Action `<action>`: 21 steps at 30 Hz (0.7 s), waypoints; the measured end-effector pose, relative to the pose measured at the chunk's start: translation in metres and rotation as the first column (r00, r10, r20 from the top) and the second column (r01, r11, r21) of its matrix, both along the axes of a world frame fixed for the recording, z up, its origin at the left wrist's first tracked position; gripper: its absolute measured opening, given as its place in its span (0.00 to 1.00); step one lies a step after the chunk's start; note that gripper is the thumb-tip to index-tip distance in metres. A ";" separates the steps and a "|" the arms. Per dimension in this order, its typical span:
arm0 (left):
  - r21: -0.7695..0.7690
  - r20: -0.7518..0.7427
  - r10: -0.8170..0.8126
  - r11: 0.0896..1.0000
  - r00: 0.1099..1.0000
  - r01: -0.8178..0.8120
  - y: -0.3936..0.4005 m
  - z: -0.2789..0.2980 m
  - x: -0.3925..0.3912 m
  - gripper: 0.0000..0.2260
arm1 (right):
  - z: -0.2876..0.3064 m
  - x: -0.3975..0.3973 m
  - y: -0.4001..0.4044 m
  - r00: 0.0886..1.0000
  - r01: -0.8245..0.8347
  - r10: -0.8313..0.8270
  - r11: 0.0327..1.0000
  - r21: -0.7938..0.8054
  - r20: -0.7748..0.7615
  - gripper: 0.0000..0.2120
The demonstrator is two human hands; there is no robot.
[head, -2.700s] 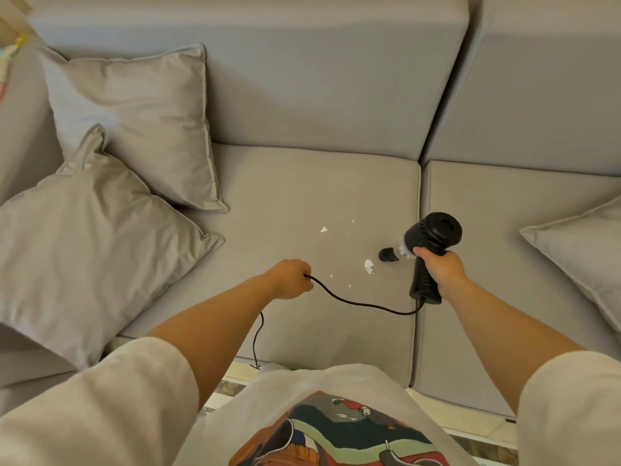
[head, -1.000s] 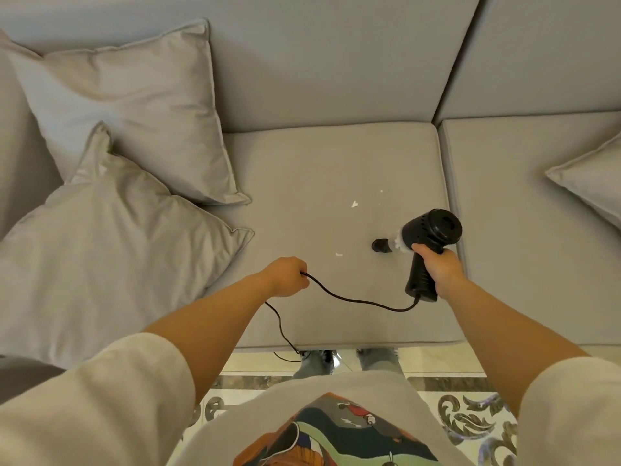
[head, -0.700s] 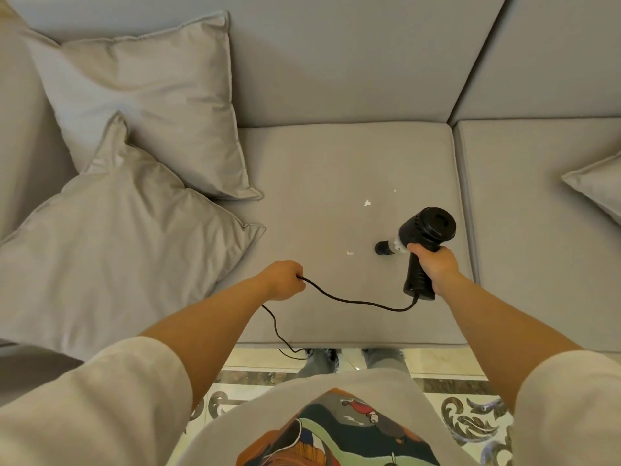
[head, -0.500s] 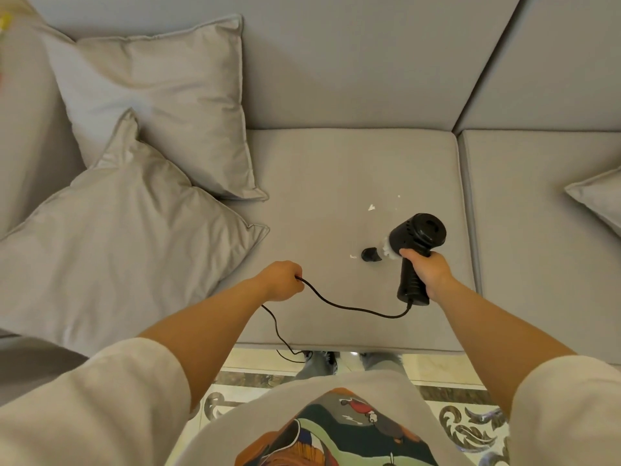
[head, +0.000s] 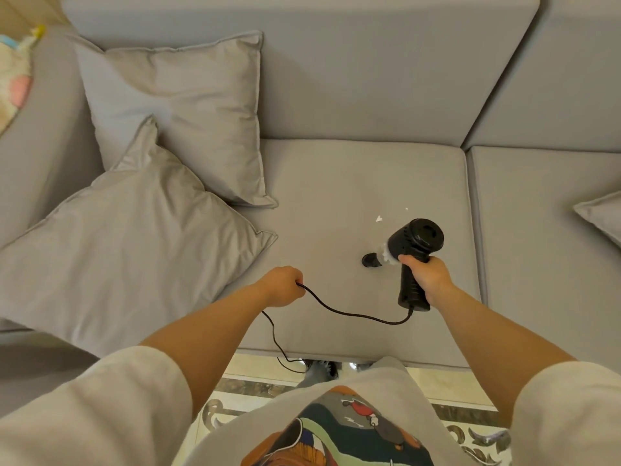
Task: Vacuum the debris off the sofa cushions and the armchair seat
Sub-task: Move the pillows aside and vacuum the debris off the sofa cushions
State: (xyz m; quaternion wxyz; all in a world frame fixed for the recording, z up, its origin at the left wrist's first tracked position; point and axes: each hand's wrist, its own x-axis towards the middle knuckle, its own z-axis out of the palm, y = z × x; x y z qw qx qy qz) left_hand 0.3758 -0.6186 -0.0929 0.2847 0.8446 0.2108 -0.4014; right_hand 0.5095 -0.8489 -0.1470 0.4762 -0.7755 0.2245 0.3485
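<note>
A grey sofa (head: pixel 353 95) fills most of the frame, its back cushions across the top and its seat cushion (head: pixel 336 196) in the centre; a seam at the right of the frame divides this seat from a 2nd seat cushion (head: pixel 544 247).

2 grey throw pillows lie at the left: the larger pillow (head: pixel 117 247) rests at centre left, overlapping the lower corner of the upright pillow (head: pixel 181 119) behind it in the upper left; the corner of a 3rd pillow (head: pixel 601 216) pokes in at the right edge.

The person's white T-shirt (head: pixel 319 415) with a coloured print covers the bottom of the frame; patterned floor tiles (head: pixel 470 432) show beside it, below the sofa's front edge.

The right hand (head: pixel 426 275), right of centre, has its fingers wrapped around the handle of a black handheld vacuum (head: pixel 415 243); the vacuum's nozzle (head: pixel 369 260) points left and sits at the seat fabric, though contact cannot be confirmed.

The left hand (head: pixel 282 285), in the centre, is curled around the black cord (head: pixel 353 314); the cord sags from that hand to the base of the vacuum handle, and another length drops from the hand to the floor.

2 white scraps of debris (head: pixel 379 218) lie on the seat cushion just above the vacuum, the smaller up and to the right.
</note>
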 end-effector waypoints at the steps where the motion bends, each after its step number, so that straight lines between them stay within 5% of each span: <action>1: 0.002 0.009 0.005 1.000 1.000 -0.005 0.000 0.002 0.005 0.05 | 0.004 0.006 -0.001 1.000 0.004 -0.004 1.000 -0.002 0.018 0.14; 9: -0.044 0.138 0.118 0.993 0.983 -0.113 -0.022 0.023 0.065 0.05 | 0.037 0.088 -0.024 0.985 0.088 -0.088 0.996 0.003 0.147 0.13; 21: -0.016 0.120 0.217 0.976 0.969 -0.216 -0.056 0.014 0.115 0.06 | 0.023 0.169 -0.034 0.990 0.089 -0.092 0.996 0.026 0.109 0.23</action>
